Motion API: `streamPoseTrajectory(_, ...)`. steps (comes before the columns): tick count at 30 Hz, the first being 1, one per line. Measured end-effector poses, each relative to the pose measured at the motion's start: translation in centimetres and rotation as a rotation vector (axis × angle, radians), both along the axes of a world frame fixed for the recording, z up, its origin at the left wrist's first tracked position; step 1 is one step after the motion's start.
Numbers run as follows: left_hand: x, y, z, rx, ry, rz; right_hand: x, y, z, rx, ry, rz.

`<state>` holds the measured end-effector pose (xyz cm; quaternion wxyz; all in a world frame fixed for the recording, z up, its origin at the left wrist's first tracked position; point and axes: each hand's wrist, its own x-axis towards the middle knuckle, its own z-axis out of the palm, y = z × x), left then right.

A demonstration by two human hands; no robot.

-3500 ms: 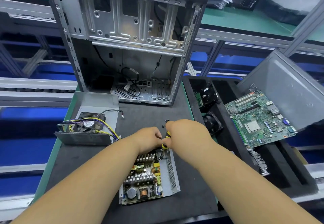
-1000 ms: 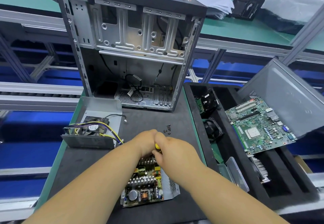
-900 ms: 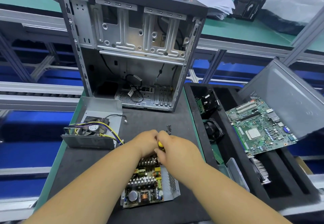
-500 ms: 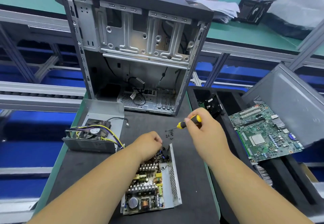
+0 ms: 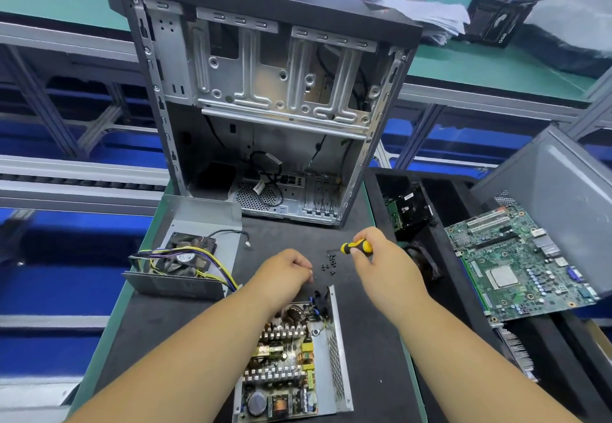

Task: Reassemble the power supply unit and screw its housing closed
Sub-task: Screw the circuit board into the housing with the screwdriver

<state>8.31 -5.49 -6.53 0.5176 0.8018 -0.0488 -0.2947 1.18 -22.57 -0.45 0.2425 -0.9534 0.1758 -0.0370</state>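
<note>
My right hand (image 5: 381, 263) is raised above the black mat (image 5: 371, 340), just right of the little heap of loose screws (image 5: 328, 263). Its fingers and thumb are curled round the yellow-and-black handle of the screwdriver (image 5: 356, 247), which lies nearly level, with its dark shaft pointing left over the screws. The forearm runs down and to the right from the wrist.

My left hand (image 5: 284, 273) sits just left of the screws, knuckles up, with the fingers curled under and the fingertips close together. I cannot tell whether they pinch anything. That forearm reaches in from the lower left and crosses over the left edge of the open power supply base (image 5: 291, 356).

The base lies flat on the mat directly nearer me than the screws, its circuit board bare, with heat sinks, coils and capacitors showing, and a perforated metal wall standing along its right side. The other half of the housing, the grey cover with fan (image 5: 185, 260), sits well left of the screws with yellow and purple wires spilling from it toward the base.

Beyond the screws stands the empty computer case (image 5: 265, 98), upright and open toward me. Right of the screws, past the mat's edge, a green motherboard (image 5: 516, 263) rests tilted in a black foam tray (image 5: 447, 197).
</note>
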Motion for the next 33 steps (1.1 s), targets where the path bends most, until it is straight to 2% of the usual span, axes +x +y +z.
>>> streamPoseTrajectory(8, 0.3, -0.1, 0.7, -0.101, 0.043, 0.088, 0.5, -0.1, 0.6, -0.019, -0.034, -0.018)
streamPoseTrajectory(15, 0.2, 0.0, 0.8, -0.172, 0.067, 0.105, 0.7, 0.2, 0.6, -0.060, 0.039, 0.001)
streamPoseTrajectory(25, 0.1, 0.5, 1.0, -0.212, 0.054, 0.099, 0.1, 0.5, 1.8, -0.015, -0.049, -0.016)
streamPoseTrajectory(30, 0.0, 0.4, 1.1, -0.214, 0.040, 0.098, -0.5, 0.4, 2.2, 0.046, -0.061, -0.016)
streamPoseTrajectory(33, 0.1, 0.5, 1.0, -0.211, 0.022, 0.087, -1.2, 0.4, 2.6, 0.185, -0.123, -0.024)
